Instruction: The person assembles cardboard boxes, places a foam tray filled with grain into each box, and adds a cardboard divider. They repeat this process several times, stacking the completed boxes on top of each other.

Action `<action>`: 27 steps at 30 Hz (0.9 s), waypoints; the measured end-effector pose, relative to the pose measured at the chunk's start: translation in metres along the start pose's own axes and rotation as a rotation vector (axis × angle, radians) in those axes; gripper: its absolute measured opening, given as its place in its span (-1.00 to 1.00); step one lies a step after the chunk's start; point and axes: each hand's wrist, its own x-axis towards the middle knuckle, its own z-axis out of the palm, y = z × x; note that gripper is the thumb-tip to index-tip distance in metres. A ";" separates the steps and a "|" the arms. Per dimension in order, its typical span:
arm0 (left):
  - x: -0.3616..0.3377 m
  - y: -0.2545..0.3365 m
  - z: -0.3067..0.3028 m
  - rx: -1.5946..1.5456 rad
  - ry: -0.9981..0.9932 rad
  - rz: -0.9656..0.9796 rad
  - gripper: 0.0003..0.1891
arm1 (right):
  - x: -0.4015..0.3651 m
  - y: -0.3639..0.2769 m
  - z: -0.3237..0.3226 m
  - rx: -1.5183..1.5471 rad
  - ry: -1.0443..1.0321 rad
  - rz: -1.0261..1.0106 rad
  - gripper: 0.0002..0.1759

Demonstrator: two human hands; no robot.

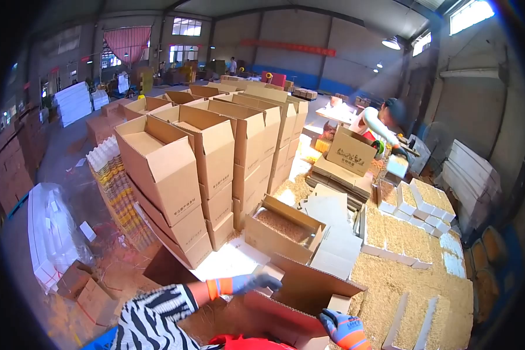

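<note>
Directly in front of you, low in the view and right of centre, is an open carton (306, 286) with its long side running across your body; what supports its underside is hidden. Your left hand (254, 284), in a grey glove with an orange cuff, is at the carton's left end, its grip wide and its fingers nearly straight; you cannot tell from this angle whether they touch the cardboard. Your right hand (343, 326) is at the right end, fingers bent over the edge. That grip looks narrow, but the thumb side is hidden, so whether it pinches the wall cannot be told.

To steady the carton well, take each end by its wall rather than its end flap, since a flap would likely fold under load. Keep both ends level, and press evenly so the long sides do not bow.

Just beyond stands a carton of shredded filling (283, 226), with grey cardboard sheets (338, 227) beside it; avoid knocking either. To the left, tall stacks of open cartons (172, 175) rise from the bench (224, 261), so keep your left elbow well away from them.
</note>
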 end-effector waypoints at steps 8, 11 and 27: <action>0.038 0.010 0.050 1.253 1.123 0.218 -0.16 | 0.051 0.009 -0.002 -0.433 0.593 -0.301 -0.21; 0.023 0.015 0.053 1.163 1.113 0.372 -0.10 | 0.073 0.018 0.006 -0.271 0.536 -0.261 -0.11; 0.021 0.083 0.080 1.003 0.838 0.232 -0.51 | 0.064 0.269 0.116 1.730 -0.122 0.521 -0.27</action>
